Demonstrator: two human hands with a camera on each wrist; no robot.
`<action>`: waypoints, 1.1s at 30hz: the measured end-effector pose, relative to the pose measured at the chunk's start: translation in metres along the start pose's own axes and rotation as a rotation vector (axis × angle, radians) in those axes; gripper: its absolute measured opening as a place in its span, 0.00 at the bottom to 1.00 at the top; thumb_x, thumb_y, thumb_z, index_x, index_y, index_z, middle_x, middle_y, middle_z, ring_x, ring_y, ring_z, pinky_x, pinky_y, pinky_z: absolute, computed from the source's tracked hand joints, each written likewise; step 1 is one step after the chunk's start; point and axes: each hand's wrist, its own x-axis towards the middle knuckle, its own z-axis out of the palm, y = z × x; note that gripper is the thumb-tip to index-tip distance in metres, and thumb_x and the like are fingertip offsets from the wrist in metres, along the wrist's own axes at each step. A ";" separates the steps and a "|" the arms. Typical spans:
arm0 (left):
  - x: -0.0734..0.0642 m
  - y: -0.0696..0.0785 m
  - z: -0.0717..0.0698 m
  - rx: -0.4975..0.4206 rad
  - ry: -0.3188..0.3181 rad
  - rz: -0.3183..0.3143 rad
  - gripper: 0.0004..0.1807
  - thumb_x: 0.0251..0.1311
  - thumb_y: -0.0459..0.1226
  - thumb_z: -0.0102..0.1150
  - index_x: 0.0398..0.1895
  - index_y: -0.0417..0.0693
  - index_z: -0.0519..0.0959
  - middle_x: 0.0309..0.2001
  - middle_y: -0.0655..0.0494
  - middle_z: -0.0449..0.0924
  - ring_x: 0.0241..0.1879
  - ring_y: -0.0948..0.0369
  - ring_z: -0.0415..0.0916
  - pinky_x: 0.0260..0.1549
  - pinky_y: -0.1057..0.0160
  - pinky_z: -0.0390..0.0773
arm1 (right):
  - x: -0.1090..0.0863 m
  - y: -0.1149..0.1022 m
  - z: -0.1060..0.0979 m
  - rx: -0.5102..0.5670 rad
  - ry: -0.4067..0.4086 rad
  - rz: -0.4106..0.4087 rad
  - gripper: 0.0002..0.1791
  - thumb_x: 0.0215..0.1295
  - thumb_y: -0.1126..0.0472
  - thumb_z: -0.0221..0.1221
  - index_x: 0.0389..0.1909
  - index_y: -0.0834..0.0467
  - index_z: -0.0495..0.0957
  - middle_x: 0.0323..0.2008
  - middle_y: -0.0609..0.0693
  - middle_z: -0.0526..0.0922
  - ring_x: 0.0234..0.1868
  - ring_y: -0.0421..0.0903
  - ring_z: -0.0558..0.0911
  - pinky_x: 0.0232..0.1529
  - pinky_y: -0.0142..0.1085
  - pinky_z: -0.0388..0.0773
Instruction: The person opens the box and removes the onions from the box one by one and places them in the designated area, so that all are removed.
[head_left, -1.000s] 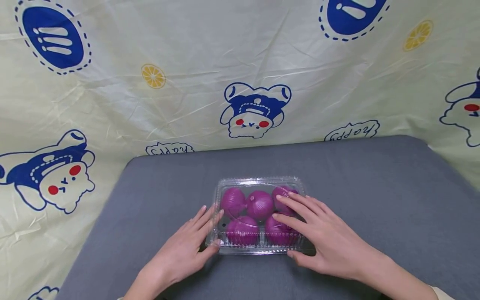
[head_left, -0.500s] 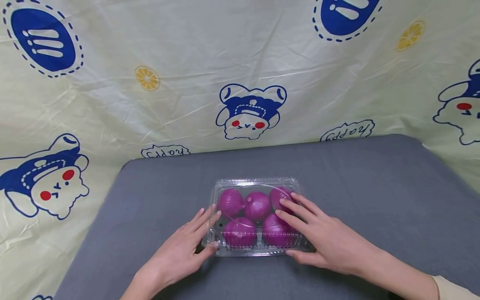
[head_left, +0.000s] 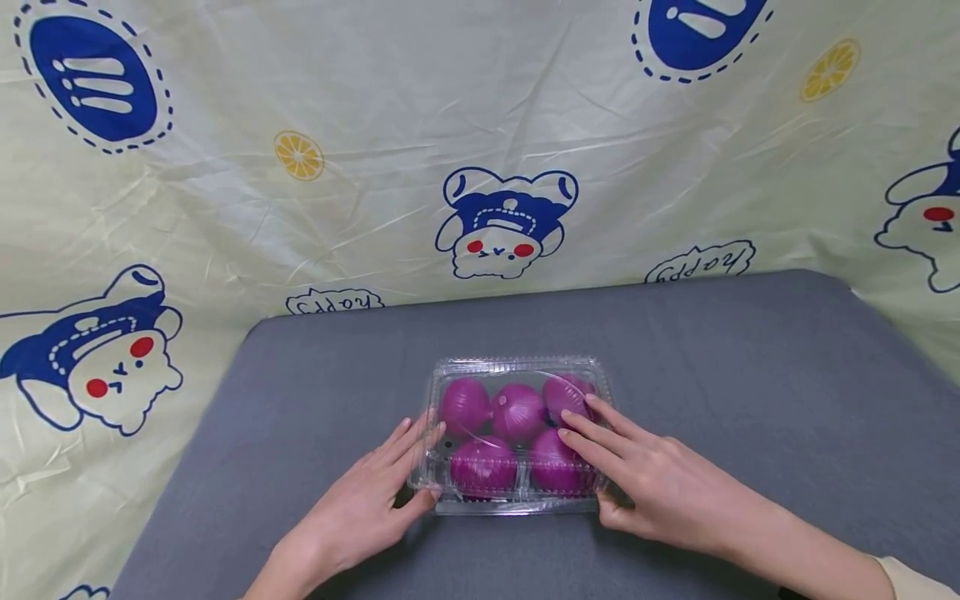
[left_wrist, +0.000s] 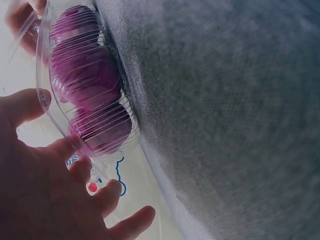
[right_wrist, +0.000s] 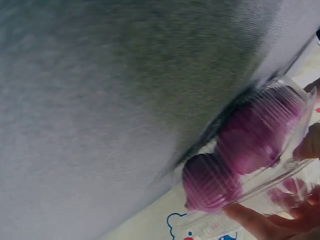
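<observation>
A clear plastic clamshell box [head_left: 517, 505] stands on the cloth-covered table, with several purple onions [head_left: 519, 412] inside. Its lid lies over them, and the lid's front edge sits a little above the base's rim. My left hand [head_left: 363, 500] lies along the box's left side, fingers fairly straight, the thumb touching the front left corner. In the left wrist view that thumb [left_wrist: 32, 105] meets the rim. My right hand [head_left: 652, 483] grips the front right corner, fingertips over the lid and thumb bent at the front edge. The right wrist view shows its thumb [right_wrist: 308, 145] against the rim.
Grey cloth [head_left: 720, 350] covers the table around the box. Behind the table hangs a pale curtain [head_left: 390, 208] printed with cartoon bears, orange slices and blue badges. A light sleeve [head_left: 903, 579] shows at the lower right.
The right thumb has moved right along the front edge to the box's corner, and the right fingers have slid slightly toward me. My left hand keeps its place beside the box.
</observation>
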 end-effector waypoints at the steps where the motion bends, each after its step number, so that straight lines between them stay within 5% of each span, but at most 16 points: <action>1: 0.000 0.000 0.000 0.000 -0.003 -0.002 0.36 0.69 0.62 0.45 0.78 0.72 0.50 0.76 0.75 0.39 0.76 0.60 0.40 0.63 0.35 0.57 | 0.001 -0.001 -0.001 0.006 -0.013 0.003 0.38 0.48 0.64 0.63 0.67 0.59 0.72 0.67 0.56 0.71 0.67 0.63 0.68 0.21 0.20 0.60; 9: 0.000 0.002 0.000 -0.015 -0.026 -0.014 0.37 0.69 0.62 0.45 0.78 0.72 0.50 0.77 0.74 0.39 0.76 0.61 0.40 0.64 0.36 0.57 | 0.003 -0.007 -0.006 0.052 -0.080 0.043 0.40 0.46 0.72 0.64 0.67 0.63 0.70 0.67 0.59 0.70 0.67 0.66 0.65 0.22 0.18 0.64; 15: -0.001 0.003 0.000 -0.024 -0.028 -0.016 0.37 0.69 0.62 0.44 0.78 0.71 0.49 0.77 0.76 0.38 0.76 0.62 0.39 0.64 0.35 0.57 | 0.000 -0.005 -0.004 0.071 0.014 0.039 0.41 0.42 0.75 0.64 0.65 0.58 0.73 0.66 0.54 0.73 0.66 0.60 0.69 0.23 0.17 0.63; 27: 0.000 0.000 0.000 -0.031 -0.021 0.006 0.37 0.69 0.60 0.45 0.78 0.69 0.50 0.77 0.76 0.38 0.76 0.61 0.40 0.64 0.37 0.59 | -0.007 0.015 -0.004 0.163 0.017 0.188 0.37 0.44 0.60 0.72 0.61 0.39 0.76 0.65 0.37 0.71 0.66 0.45 0.70 0.13 0.23 0.52; 33: 0.001 0.000 0.000 -0.030 -0.007 0.016 0.37 0.69 0.62 0.44 0.78 0.69 0.52 0.76 0.77 0.38 0.76 0.60 0.41 0.64 0.38 0.59 | -0.005 0.021 -0.013 0.209 0.006 0.198 0.37 0.42 0.60 0.75 0.57 0.38 0.76 0.62 0.36 0.73 0.63 0.43 0.73 0.29 0.31 0.76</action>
